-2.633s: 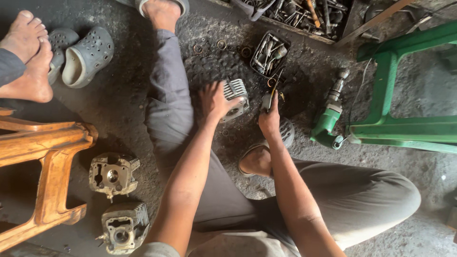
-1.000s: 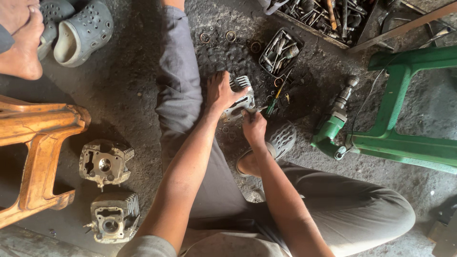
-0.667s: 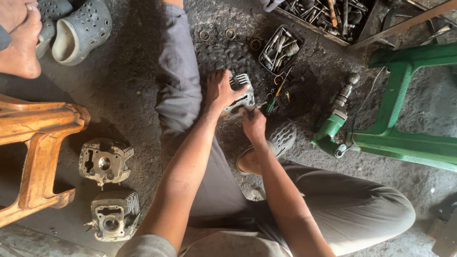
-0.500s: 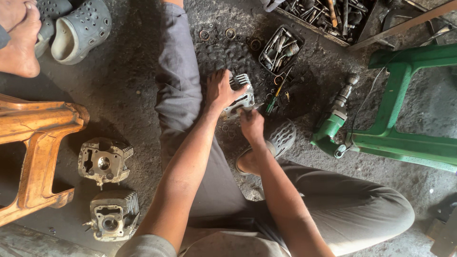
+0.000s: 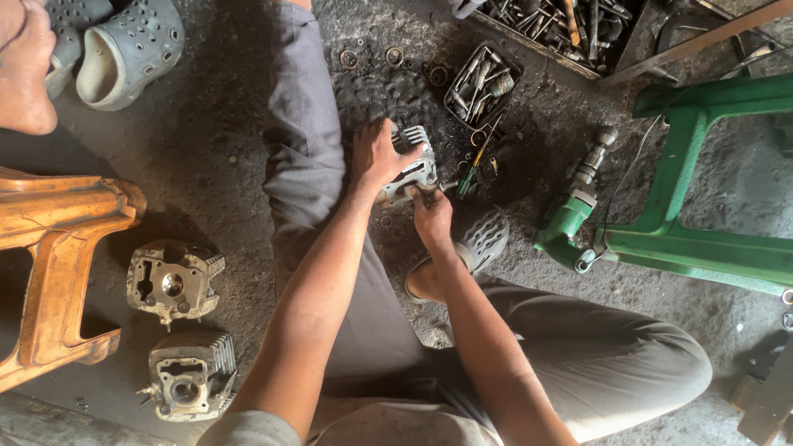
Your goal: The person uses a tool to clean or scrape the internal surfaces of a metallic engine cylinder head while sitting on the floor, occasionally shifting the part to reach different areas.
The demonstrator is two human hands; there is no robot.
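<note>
I sit on a grimy floor with my legs out. My left hand [image 5: 378, 155] grips a finned grey metal engine cylinder head [image 5: 411, 169] that rests on the floor between my legs. My right hand [image 5: 431, 216] is closed against the near side of the same part, its fingers dark with grease; whether it holds a small tool I cannot tell. A green-handled screwdriver [image 5: 472, 168] lies just right of the part.
Two more cylinder heads [image 5: 172, 283] [image 5: 192, 376] lie at lower left beside an orange wooden stool [image 5: 58, 248]. A small tray of bits [image 5: 481, 85], a tool box [image 5: 553, 25], a green power tool [image 5: 570, 219], a green frame [image 5: 694, 165], grey clogs [image 5: 124, 54] and another person's foot [image 5: 25, 74].
My right hand has drawn back from the screwdriver area to the near side of the cylinder head. My left hand stays on the part. The view shifted slightly.
</note>
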